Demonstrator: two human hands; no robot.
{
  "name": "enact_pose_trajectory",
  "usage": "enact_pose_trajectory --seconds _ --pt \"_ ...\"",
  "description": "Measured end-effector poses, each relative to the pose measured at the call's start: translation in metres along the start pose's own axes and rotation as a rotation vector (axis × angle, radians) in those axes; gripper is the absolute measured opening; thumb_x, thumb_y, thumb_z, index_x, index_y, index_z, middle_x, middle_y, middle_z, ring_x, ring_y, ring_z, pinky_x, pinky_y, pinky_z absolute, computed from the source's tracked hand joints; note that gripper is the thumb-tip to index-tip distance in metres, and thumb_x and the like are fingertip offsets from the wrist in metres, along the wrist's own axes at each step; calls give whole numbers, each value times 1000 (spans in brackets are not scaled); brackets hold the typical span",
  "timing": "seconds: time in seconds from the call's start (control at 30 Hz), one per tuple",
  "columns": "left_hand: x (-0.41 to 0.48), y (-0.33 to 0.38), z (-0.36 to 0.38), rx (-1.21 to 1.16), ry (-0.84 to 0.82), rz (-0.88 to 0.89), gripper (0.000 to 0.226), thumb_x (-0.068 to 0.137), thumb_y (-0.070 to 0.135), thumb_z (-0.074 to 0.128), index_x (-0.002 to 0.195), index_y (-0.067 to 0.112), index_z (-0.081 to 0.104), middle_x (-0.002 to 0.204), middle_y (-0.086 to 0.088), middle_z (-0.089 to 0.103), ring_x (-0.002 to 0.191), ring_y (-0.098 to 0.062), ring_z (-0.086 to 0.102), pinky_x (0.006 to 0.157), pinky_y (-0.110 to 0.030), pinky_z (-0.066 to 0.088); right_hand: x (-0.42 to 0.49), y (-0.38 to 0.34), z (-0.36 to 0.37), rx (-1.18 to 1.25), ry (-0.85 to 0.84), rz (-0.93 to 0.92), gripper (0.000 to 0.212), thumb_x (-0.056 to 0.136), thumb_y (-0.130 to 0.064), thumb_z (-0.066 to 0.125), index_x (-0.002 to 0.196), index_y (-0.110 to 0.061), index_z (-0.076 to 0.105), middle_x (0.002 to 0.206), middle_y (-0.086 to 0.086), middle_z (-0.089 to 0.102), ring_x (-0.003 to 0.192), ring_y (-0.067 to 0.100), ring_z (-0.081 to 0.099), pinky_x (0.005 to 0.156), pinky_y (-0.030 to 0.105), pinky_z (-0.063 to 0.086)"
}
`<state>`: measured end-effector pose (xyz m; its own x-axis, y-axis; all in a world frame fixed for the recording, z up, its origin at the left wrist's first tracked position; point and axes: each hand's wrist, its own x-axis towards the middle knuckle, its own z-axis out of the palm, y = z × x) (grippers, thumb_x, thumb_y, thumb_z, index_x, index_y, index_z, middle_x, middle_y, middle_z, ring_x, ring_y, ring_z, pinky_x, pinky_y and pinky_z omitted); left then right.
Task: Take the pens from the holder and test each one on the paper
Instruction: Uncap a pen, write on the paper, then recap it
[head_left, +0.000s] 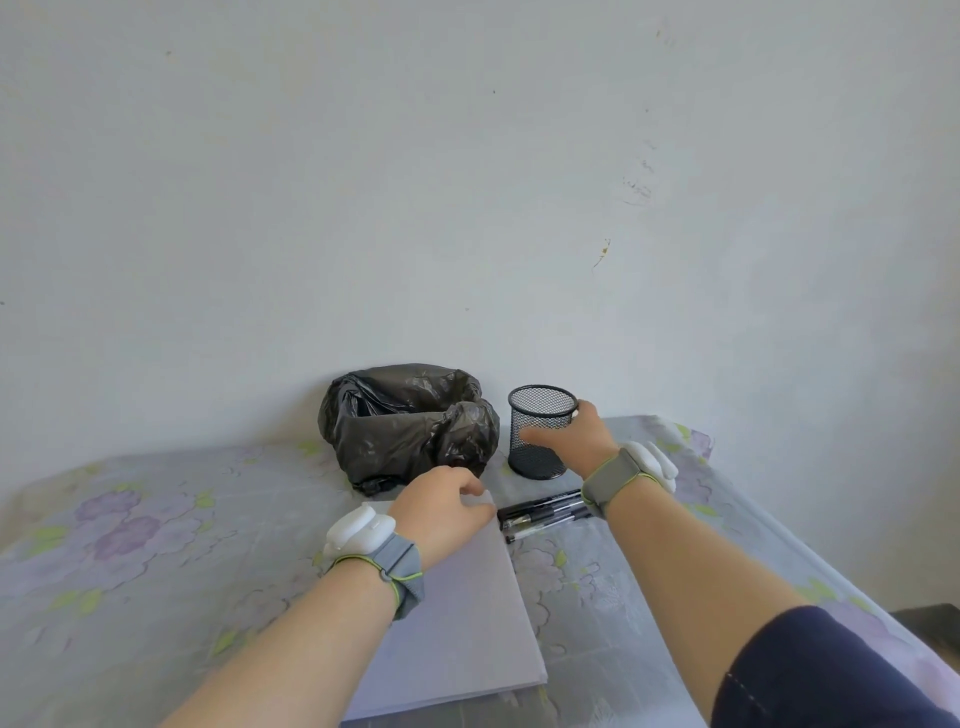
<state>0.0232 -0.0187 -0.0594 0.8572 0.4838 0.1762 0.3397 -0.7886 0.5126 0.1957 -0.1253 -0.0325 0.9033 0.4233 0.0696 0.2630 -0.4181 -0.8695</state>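
A table (156, 545) with a floral cloth stands against a pale wall, and everything in use sits near its far edge. The black mesh holder (540, 431) stands upright close to the far right corner, and the right hand (576, 434) is wrapped around its right side, thumb across the front of the mesh, gripping it. No pen shows above its rim. The pens (543, 512) lie flat in a small bunch on the cloth just in front of the holder, partly under the right wrist, with their ends almost touching the right edge of the paper (457, 613). The paper runs from the near edge up the middle of the table, and the left hand (441, 506) rests on its far end, fingers curled down, holding nothing. A black bin bag (405, 421) sits at the far edge just left of the holder. The left half of the table is open cloth.
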Motion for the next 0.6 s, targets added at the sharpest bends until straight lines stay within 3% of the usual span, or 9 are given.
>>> enact_pose_trajectory --seconds 0.1,0.17,0.27,0.37,0.47,0.6 --pt "-1 1 2 -15 7 -7 38 86 42 60 119 23 64 125 3 61 115 -15 57 96 -30 46 -6 0 -11 -30 -44 10 107 72 -33 82 151 -3 15 149 20 40 133 34 45 100 40 44" --pt "-3 1 3 -15 10 -12 38 87 42 59 119 23 64 125 3 61 115 -15 57 94 -29 45 -10 0 -17 -59 -52 17 103 75 -27 80 151 -3 16 147 19 41 131 34 47 99 38 43" --pt "-4 3 3 -11 20 -20 36 88 42 57 118 22 65 124 3 63 114 -16 58 93 -28 45 -18 1 -24 -126 -22 -12 74 80 -15 72 143 -5 35 125 12 58 112 28 58 90 35 47" --pt "-7 5 2 -5 35 -25 34 90 42 56 114 22 67 122 2 65 112 -18 59 93 -30 47 -29 3 -27 -343 -41 -113 38 83 -14 59 121 -16 58 106 3 67 95 22 63 79 28 47" --pt "-8 6 -1 29 45 -20 33 91 40 54 115 21 67 121 0 65 111 -20 59 90 -29 45 -38 1 -24 -574 -127 -213 31 84 -17 49 106 -29 67 115 1 69 99 25 64 89 33 51" --pt "-12 5 -4 50 51 -18 32 92 37 54 116 19 67 121 -2 65 112 -21 59 90 -30 44 -52 -2 -17 -852 -335 -267 42 94 -9 42 128 -25 61 140 1 55 122 28 57 100 32 47"
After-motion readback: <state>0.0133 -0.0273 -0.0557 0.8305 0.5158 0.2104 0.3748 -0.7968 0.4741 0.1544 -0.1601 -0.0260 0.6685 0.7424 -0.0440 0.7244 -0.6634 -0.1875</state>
